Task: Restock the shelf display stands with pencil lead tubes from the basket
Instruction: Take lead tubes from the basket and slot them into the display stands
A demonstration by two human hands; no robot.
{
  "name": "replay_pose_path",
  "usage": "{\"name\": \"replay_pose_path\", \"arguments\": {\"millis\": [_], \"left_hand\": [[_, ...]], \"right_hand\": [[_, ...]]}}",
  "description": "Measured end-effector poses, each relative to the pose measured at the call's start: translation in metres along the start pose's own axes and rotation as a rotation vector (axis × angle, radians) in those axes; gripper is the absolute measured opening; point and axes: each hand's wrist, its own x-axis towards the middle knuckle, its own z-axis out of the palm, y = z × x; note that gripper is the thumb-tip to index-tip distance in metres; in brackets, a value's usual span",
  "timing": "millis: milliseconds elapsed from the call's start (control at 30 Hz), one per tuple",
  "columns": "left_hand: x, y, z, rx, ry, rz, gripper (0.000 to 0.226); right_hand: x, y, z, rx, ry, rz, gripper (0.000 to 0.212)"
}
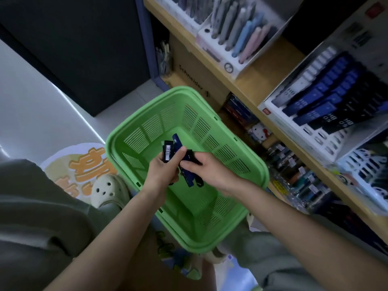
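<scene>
A green slotted basket (pixel 210 219) sits on the floor below me. Over its middle, my left hand (pixel 162 171) grips a bunch of dark blue and black pencil lead tubes (pixel 171 149), one showing a white barcode label. My right hand (pixel 204 168) pinches more of the tubes (pixel 189 178) just beside the left hand, its fingers curled round them. At the right, a white display stand (pixel 294 120) on the wooden shelf holds rows of blue and black lead tubes.
Wooden shelf (pixel 260 80) runs along the right, with a stand of pastel pens (pixel 237 36) farther back and lower shelves packed with stationery (pixel 298 181). A pale clog (pixel 107 190) and a printed floor sticker (pixel 84 164) lie left of the basket.
</scene>
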Motion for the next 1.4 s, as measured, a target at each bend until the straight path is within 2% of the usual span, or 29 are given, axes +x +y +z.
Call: {"name": "replay_pose_path", "arguments": {"millis": [200, 367, 567, 700, 867, 967, 1133, 1233, 1400], "left_hand": [[-0.029, 0.027, 0.026, -0.138, 0.043, 0.114, 0.024], [-0.055, 0.046, 0.046, -0.115, -0.084, 0.187, 0.029], [-0.092, 0.068, 0.079, -0.044, -0.259, 0.261, 0.029], [-0.116, 0.081, 0.103, 0.060, -0.360, 0.323, 0.029], [-0.148, 0.095, 0.130, 0.109, -0.533, 0.407, 0.029], [-0.162, 0.106, 0.142, 0.138, -0.552, 0.424, 0.029], [-0.168, 0.127, 0.147, 0.196, -0.551, 0.447, 0.046], [-0.168, 0.140, 0.147, 0.172, -0.548, 0.464, 0.031], [-0.168, 0.160, 0.143, 0.120, -0.546, 0.517, 0.026]], "right_hand": [[-0.043, -0.013, -0.014, 0.110, 0.118, -0.059, 0.027], [-0.089, -0.024, -0.033, 0.196, 0.223, -0.060, 0.025], [-0.134, -0.024, -0.061, -0.034, 0.398, -0.032, 0.017], [-0.178, -0.046, -0.080, -0.193, 0.476, -0.176, 0.010], [-0.234, -0.076, -0.103, -0.379, 0.801, -0.330, 0.013], [-0.262, -0.095, -0.112, -0.446, 0.876, -0.364, 0.003], [-0.287, -0.136, -0.119, -0.462, 1.065, -0.536, 0.012], [-0.285, -0.168, -0.130, -0.467, 1.163, -0.668, 0.011], [-0.253, -0.210, -0.154, -0.700, 1.238, -0.607, 0.023]]}}
